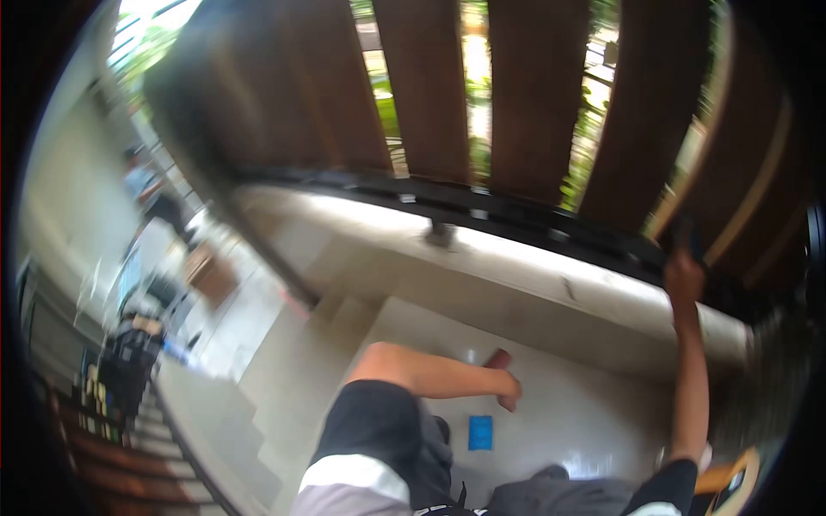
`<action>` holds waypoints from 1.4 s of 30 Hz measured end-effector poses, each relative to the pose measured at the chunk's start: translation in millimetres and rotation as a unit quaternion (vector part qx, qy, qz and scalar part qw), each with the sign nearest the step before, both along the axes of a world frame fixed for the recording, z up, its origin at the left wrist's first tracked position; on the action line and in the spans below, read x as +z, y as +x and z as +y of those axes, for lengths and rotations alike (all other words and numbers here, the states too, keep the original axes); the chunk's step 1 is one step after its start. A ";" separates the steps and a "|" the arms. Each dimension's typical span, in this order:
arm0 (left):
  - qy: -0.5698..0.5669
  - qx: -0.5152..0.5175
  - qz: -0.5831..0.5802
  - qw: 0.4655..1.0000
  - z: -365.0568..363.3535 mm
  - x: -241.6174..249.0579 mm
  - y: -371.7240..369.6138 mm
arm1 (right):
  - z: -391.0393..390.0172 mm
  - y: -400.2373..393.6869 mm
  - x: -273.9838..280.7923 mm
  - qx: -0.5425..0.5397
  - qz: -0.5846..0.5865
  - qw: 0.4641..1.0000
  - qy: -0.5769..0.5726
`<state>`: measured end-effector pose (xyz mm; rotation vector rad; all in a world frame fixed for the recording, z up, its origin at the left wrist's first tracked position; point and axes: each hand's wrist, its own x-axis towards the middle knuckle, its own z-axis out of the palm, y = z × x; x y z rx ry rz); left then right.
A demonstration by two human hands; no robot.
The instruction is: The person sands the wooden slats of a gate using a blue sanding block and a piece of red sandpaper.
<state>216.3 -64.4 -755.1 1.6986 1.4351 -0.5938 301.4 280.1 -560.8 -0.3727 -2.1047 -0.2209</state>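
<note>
My left hand (pixel 509 389) hangs low over the pale floor, above and right of a small blue packet (pixel 480 433). A blurred reddish-brown object (pixel 497 359) shows beside this hand; whether it is held cannot be made out. Out at the right, my right hand (pixel 685 273) is raised against the dark slatted fence (pixel 538 95), near its lower rail. Something dark (pixel 686 234) shows at the top of that hand, smeared by motion. The blue packet lies flat on the floor, touched by neither hand.
A low concrete ledge (pixel 533 258) runs under the fence. Steps (pixel 284 400) lead down at the left. Beyond them are a person (pixel 148 191), a cardboard box (pixel 211 273) and a dark bag (pixel 133 353). A yellow-edged object (pixel 731 473) stands at the lower right.
</note>
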 end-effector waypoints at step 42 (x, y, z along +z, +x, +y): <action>-0.083 -0.029 -0.044 0.995 -18.9 -37.5 -19.0 | -35.3 29.4 67.3 0.032 0.103 0.987 0.117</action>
